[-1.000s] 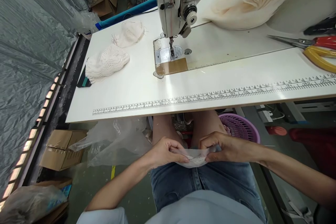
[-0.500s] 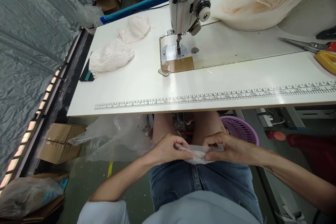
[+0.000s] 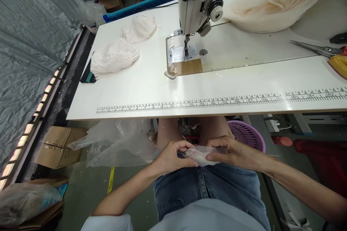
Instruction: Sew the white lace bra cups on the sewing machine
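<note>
Over my lap, below the table's front edge, I hold a small piece of sheer white lace fabric (image 3: 200, 154). My left hand (image 3: 175, 157) grips its left end, thumb below and fingers above. The right end is pinched in my right hand (image 3: 229, 151), with the thumb lying across the cloth. A scalloped lace strip shows between the two hands. On the table stands a sewing machine (image 3: 189, 14), its presser foot over the needle plate (image 3: 180, 55). Left of it lie a pile of white lace pieces (image 3: 115, 59) and a pale fabric piece with loose threads (image 3: 142, 29).
A ruler scale (image 3: 217, 101) runs along the table's front edge. Scissors (image 3: 320, 48) with yellow and red handles lie at the right, near a heap of cream sheer fabric (image 3: 271, 3). Below are a purple basket (image 3: 251, 135), plastic sheeting (image 3: 119, 144) and a cardboard box (image 3: 58, 146).
Both hands still hold the lace fabric. The cloth has turned slightly, and more of its lace edge shows beside my left fingers. The view has shifted a little.
</note>
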### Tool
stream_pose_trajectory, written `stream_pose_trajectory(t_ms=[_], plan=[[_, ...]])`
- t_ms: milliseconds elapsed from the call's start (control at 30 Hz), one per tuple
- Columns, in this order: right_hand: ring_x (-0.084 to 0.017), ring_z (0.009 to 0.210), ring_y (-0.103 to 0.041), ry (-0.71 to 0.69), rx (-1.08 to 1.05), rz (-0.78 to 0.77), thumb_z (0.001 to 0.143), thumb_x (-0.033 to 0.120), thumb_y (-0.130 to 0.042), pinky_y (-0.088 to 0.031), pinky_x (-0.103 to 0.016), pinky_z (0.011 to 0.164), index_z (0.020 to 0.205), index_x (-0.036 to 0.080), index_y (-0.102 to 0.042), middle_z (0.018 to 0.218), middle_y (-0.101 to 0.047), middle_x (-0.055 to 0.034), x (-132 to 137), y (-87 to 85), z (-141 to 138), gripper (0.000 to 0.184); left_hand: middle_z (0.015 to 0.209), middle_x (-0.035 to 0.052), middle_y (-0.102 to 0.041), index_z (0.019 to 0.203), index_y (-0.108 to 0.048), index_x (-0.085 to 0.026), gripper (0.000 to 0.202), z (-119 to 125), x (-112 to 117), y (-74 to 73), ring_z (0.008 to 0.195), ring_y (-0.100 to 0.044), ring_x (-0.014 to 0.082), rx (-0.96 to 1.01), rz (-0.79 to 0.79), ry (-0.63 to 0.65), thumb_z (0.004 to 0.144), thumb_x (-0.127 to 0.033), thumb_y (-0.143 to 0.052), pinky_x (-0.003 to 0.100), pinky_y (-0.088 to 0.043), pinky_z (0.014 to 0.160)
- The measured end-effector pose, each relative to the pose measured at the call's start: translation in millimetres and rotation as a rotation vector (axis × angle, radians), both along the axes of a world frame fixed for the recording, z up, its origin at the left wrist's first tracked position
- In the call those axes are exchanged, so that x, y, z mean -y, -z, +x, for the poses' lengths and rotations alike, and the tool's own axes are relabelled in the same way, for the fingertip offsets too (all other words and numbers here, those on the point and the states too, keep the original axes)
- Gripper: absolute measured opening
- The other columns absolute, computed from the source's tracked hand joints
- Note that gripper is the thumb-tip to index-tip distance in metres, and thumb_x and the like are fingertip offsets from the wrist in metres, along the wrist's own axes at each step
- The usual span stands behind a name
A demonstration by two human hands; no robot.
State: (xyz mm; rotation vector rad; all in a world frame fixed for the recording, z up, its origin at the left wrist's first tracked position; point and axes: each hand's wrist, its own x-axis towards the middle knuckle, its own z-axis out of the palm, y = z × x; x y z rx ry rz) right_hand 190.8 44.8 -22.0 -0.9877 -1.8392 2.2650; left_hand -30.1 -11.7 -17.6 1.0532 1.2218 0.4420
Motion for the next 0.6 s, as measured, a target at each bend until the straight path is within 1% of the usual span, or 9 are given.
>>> stream_pose_trajectory(t_ms=[100, 200, 300, 400, 600], plan=[[-0.013, 0.059, -0.042, 0.018, 0.006, -0.019, 0.077, 0.047, -0.061, -0.03, -0.024, 0.053, 0.073, 0.016, -0.059, 0.064, -0.051, 0.0004, 0, -2.2, -1, 0.032, 0.083, 0.0045, -0.07, 0.091, -0.068, -0.013, 0.036, 2, 4, 3.5, 0.077, -0.062, 0.0154, -0.004, 0.022, -0.047, 0.066, -0.038, -0.076, 0.02, -0.044, 0.069], [-0.013, 0.059, -0.042, 0.012, 0.02, 0.021, 0.078, 0.046, -0.061, -0.03, -0.024, 0.054, 0.074, 0.015, -0.06, 0.064, -0.051, 0.0004, 0, -5.4, -1, 0.031, 0.078, 0.0036, -0.071, 0.085, -0.069, -0.013, 0.029, 3, 5, 1.7, 0.072, -0.062, 0.014, 0.002, 0.012, -0.075, 0.069, -0.037, -0.073, 0.02, -0.043, 0.066], [-0.013, 0.06, -0.04, -0.015, 0.037, 0.09, 0.081, 0.046, -0.058, -0.029, -0.025, 0.054, 0.075, 0.015, -0.059, 0.065, -0.051, 0.0004, 0, -7.4, 0, 0.031, 0.076, 0.0024, -0.071, 0.083, -0.069, -0.013, 0.024, 2, 4, -3.1, 0.069, -0.061, 0.0128, -0.015, 0.025, -0.061, 0.071, -0.033, -0.072, 0.019, -0.043, 0.065], [-0.013, 0.062, -0.042, -0.049, 0.052, 0.149, 0.083, 0.047, -0.054, -0.028, -0.026, 0.054, 0.076, 0.015, -0.058, 0.066, -0.051, 0.0, 1, -7.9, 2, 0.033, 0.077, 0.0019, -0.07, 0.083, -0.07, -0.013, 0.021, 0, 3, -6.2, 0.072, -0.06, 0.0126, -0.041, 0.039, -0.037, 0.073, -0.032, -0.07, 0.018, -0.042, 0.066], [-0.013, 0.062, -0.042, -0.072, 0.064, 0.252, 0.086, 0.049, -0.05, -0.026, -0.025, 0.053, 0.075, 0.016, -0.054, 0.067, -0.05, 0.0004, 4, -11.9, 1, 0.035, 0.08, 0.0028, -0.07, 0.084, -0.069, -0.013, 0.02, -4, 7, -5.9, 0.074, -0.059, 0.0125, 0.005, 0.051, -0.008, 0.079, -0.032, -0.065, 0.018, -0.042, 0.068]])
